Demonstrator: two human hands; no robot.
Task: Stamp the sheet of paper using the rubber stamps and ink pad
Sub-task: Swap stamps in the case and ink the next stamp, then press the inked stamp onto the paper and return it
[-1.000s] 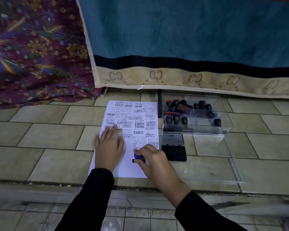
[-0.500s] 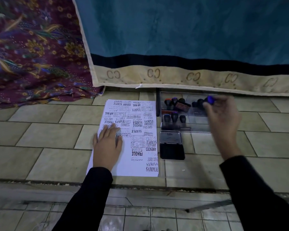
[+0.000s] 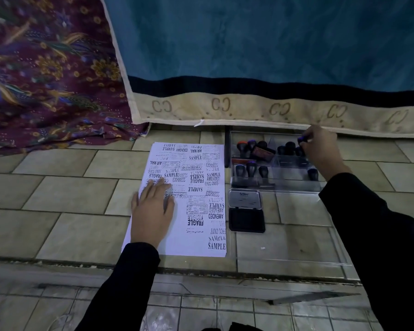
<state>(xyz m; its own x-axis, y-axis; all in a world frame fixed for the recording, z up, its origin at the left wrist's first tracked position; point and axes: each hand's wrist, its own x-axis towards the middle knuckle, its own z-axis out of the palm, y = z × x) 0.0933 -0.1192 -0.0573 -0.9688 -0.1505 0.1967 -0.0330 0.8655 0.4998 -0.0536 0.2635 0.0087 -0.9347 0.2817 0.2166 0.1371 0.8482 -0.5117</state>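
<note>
My left hand (image 3: 153, 211) lies flat, fingers spread, on the left half of the sheet of paper (image 3: 196, 244), pressing it to the tiled floor (image 3: 69, 199). The sheet's long axis runs straight away from me, and its prints face both ways. Just right of the sheet the ink pad (image 3: 246, 219) lies open, lid hinged away from me. Beyond it stands the clear box (image 3: 296, 187) of rubber stamps (image 3: 251, 168), handles up. My right hand (image 3: 320, 149) reaches over its far right compartment, fingers pinching a purple-topped stamp (image 3: 302, 140) whose tilt I cannot tell.

Ink-covered sheet (image 3: 201, 244) beside open ink pad (image 3: 246, 219)
</note>
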